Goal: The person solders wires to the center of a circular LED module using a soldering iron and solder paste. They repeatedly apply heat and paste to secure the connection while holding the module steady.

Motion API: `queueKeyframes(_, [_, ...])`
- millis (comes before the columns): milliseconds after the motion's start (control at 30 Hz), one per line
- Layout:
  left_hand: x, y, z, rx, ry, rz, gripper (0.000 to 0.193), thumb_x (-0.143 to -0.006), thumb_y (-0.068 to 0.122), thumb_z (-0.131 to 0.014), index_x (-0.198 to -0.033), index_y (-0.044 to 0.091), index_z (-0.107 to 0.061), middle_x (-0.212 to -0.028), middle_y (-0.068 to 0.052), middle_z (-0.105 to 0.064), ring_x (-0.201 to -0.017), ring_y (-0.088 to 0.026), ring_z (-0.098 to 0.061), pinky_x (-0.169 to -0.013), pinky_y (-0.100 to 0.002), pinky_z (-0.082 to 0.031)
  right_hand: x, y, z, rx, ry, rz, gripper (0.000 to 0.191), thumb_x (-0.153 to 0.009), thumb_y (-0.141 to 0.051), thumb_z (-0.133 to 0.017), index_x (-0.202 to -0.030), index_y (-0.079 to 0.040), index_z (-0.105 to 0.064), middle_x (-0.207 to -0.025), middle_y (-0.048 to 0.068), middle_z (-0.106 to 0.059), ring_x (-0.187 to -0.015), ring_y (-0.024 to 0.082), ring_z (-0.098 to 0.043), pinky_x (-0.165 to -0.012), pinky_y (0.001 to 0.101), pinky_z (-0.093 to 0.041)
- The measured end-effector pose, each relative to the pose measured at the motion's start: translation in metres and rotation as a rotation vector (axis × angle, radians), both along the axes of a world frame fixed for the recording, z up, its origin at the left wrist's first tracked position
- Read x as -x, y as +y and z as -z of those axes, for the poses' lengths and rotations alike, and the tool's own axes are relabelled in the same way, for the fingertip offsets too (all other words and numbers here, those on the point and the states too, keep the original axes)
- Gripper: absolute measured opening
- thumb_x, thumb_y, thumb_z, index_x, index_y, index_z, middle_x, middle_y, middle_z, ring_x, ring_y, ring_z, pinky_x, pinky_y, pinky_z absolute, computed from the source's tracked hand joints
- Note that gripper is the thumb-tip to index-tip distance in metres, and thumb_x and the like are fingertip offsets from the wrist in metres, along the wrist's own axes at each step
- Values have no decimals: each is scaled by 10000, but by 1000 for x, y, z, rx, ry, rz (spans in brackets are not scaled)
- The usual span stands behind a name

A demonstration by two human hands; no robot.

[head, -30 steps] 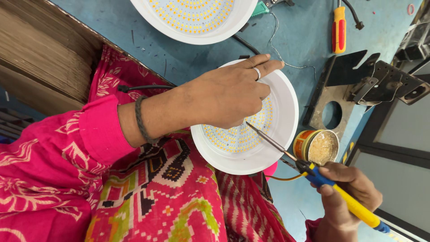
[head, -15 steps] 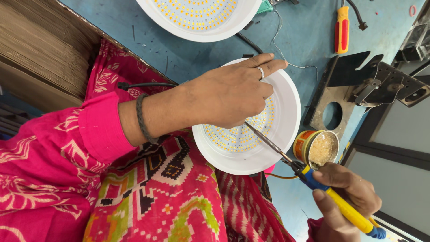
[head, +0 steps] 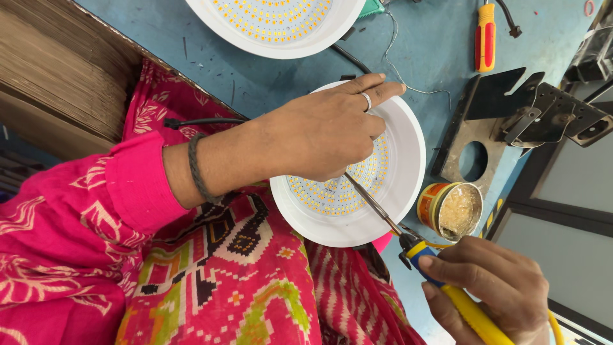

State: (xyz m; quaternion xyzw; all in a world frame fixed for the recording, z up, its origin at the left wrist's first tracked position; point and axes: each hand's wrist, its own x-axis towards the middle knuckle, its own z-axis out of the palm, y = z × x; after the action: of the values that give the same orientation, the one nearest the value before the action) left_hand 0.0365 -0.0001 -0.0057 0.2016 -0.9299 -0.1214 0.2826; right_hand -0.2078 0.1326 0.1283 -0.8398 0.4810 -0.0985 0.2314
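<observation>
Head view: at five o'clock the right hand [head: 495, 284] wraps its grip tight around the yellow-and-blue soldering iron [head: 447, 281], whose tip reaches the LED panel in the white round lamp [head: 402, 185] at centre. The left hand [head: 325, 131] lies over that lamp, fingers curled down onto it; what they pinch is hidden. At three o'clock stands an open flux tin [head: 452, 209]. Farther, at twelve o'clock, a second white lamp [head: 274, 25] rests on the blue tabletop [head: 211, 64], with a red-handled screwdriver [head: 486, 37] at one o'clock.
</observation>
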Motion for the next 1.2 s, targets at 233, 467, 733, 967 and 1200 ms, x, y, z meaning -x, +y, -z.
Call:
queueKeyframes(233, [0,-2,0,-22,-51,23,138,-674,15,-681,-763,-31,-777,-1076,-191,-721,-1405,-420,-444,-1216,-487,-272,2,-10,-5,-17,12,-18,192,-704,-111,-775,-878,-43,-725,-743,78,-690,-649,184,-722,-591,295,-534])
queueKeyframes(467, [1,-3,-1,-48,-68,38,136,-654,33,-683,-735,-11,-784,-1056,-171,-723,-1408,-420,-426,-1213,-491,-254,17,-15,9,-3,-125,71,191,-703,-126,-755,-834,5,-710,-686,100,-682,-617,179,-700,-568,276,-544])
queueKeyframes(733, [1,-2,-3,-57,-68,44,128,-668,50,-690,-729,2,-791,-1073,-158,-723,-1419,-412,-418,-1216,-489,-249,17,-1,13,-9,-197,318,219,-715,-117,-725,-848,53,-693,-773,162,-712,-650,196,-733,-644,283,-558])
queueKeyframes(967, [2,-3,-4,-47,-116,52,133,-662,83,-703,-720,8,-796,-1078,-149,-720,-1421,-407,-404,-1212,-493,-244,36,2,28,-122,-378,573,218,-764,-42,-700,-926,103,-713,-741,161,-714,-593,180,-695,-559,229,-513])
queueKeyframes(1200, [0,-3,0,-32,-99,56,123,-651,59,-687,-701,4,-785,-1044,-144,-719,-1409,-423,-417,-1210,-511,-258,51,41,49,-56,-687,715,181,-926,-36,-666,-991,132,-689,-783,196,-694,-635,156,-678,-614,206,-538])
